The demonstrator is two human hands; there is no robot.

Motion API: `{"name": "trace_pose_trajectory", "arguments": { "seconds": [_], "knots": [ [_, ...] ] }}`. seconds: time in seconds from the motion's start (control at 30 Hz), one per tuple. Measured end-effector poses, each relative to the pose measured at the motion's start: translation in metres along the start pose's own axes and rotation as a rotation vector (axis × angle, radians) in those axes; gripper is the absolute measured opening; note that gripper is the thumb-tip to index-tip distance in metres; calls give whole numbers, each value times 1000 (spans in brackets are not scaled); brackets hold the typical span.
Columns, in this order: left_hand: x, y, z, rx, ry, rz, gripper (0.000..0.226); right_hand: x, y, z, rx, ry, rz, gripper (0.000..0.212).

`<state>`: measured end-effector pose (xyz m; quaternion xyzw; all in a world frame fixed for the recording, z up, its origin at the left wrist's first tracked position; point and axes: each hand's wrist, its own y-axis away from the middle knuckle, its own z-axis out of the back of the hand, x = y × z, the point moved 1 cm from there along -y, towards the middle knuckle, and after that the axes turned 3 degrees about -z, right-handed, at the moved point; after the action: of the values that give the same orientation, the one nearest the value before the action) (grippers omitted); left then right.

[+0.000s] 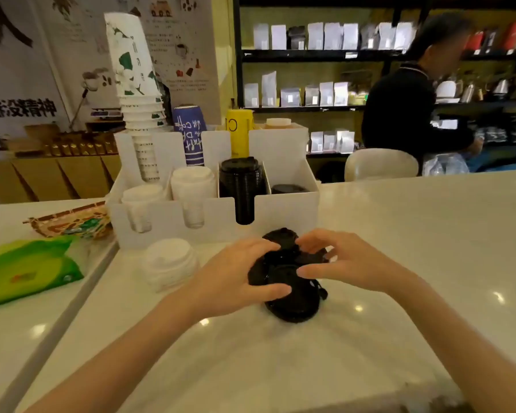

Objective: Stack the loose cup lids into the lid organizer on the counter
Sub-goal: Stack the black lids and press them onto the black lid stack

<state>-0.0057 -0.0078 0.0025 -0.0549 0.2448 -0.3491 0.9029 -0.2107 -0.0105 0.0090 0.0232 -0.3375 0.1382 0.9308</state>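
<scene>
A loose heap of black cup lids (292,302) lies on the white counter in front of the white lid organizer (277,216). My left hand (236,278) grips the heap from the left, thumb under its near side. My right hand (340,260) closes on it from the right, fingers curled over the top lids. The organizer's front slots hold two white lid stacks (192,186), a tall black lid stack (242,186) and a low black stack (286,189) in the rightmost slot. A short stack of white lids (169,263) stands on the counter left of my hands.
Paper cup stacks (137,84) rise from the organizer's back row, with a blue cup stack (191,135) and a yellow one (239,135). A green packet (27,269) and a woven basket (72,225) lie at left. A person (405,108) stands behind the counter at right.
</scene>
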Motion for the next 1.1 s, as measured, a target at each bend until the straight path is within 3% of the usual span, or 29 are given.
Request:
{"name": "trace_pose_trajectory", "arguments": {
  "seconds": [0.23,0.67,1.1],
  "knots": [
    [2,7,-42,-7,-65,38,101,-31,23,-31,-105,-181,-59,78],
    [8,9,-53,-153,32,16,86,-38,22,-40,-177,-245,-40,75],
    [18,-34,9,-373,96,42,79,6,-38,10,-236,-256,80,68]
  ]
}}
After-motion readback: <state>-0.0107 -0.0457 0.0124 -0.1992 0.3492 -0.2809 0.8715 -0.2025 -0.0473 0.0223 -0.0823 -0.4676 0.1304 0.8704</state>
